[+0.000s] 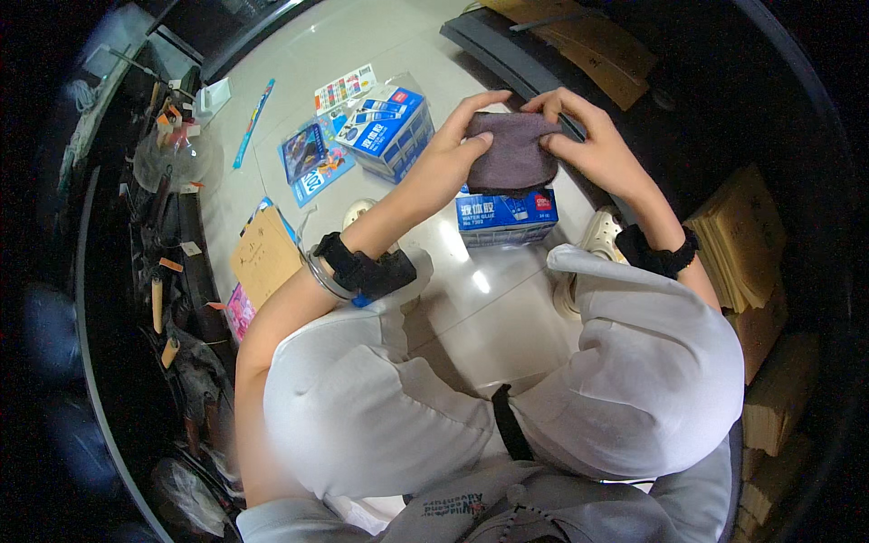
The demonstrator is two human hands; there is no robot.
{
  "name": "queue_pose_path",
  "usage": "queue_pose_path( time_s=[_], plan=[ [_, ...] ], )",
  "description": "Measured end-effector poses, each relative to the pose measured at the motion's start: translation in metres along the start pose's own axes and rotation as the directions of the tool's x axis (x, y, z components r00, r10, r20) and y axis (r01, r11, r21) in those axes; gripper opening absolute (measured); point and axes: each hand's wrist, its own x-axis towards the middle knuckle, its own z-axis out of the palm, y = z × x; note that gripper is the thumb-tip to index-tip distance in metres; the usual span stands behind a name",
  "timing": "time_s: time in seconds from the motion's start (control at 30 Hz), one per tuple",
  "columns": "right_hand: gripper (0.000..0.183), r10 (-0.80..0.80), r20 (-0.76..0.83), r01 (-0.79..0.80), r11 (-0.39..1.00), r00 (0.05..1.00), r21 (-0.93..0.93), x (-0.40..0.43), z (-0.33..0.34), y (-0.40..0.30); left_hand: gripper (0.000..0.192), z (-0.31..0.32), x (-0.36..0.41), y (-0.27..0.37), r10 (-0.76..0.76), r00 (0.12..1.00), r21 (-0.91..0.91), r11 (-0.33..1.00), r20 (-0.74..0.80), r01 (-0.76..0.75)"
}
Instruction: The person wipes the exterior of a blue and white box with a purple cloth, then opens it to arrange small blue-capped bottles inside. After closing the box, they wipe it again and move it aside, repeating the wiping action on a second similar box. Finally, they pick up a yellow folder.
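Observation:
A folded dark purple-grey cloth [512,153] is stretched between my two hands. My left hand [461,146] pinches its left edge between thumb and fingers. At its upper right side, the thumb and fingers of my right hand [577,132] grip the cloth. Just below the cloth a blue water glue box [508,220] rests on the tiled floor, its upper part partly covered. A second blue and white glue box [390,132] stands to the left, near my left forearm. Black bands are on both of my wrists.
Left of the boxes lie a blue booklet [319,180], a printed sheet [345,88] and a long blue packet [254,122]. A brown envelope [266,254] is by my left elbow. Stacks of brown paper packs [740,237] line the right side. Tools hang at the far left.

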Motion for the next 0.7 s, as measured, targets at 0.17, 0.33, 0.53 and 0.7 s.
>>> queue_pose_path(
  time_s=[0.17, 0.33, 0.53, 0.7],
  plan=[
    [0.023, 0.093, -0.097, -0.094, 0.995, 0.991, -0.012, 0.003, -0.012, -0.017, 0.037, -0.005, -0.005, -0.006, -0.227, 0.973, 0.080, 0.972, 0.050, 0.222],
    [0.023, -0.038, -0.044, 0.028, 0.975, 0.998, -0.219, 0.006, -0.023, -0.033, 0.033, -0.009, -0.005, -0.025, 0.077, 0.993, 0.627, 0.770, 0.088, -0.115],
    [0.021, -0.079, 0.039, 0.084, 0.983, 0.996, -0.162, 0.011, -0.021, -0.052, 0.059, 0.006, -0.009, -0.016, -0.056, 0.991, 0.520, 0.854, 0.124, -0.017],
    [0.020, -0.177, 0.107, 0.192, 0.970, 0.978, -0.147, 0.013, -0.016, -0.044, 0.051, 0.007, -0.003, -0.040, 0.129, 0.988, 0.355, 0.923, 0.088, -0.152]
  ],
)
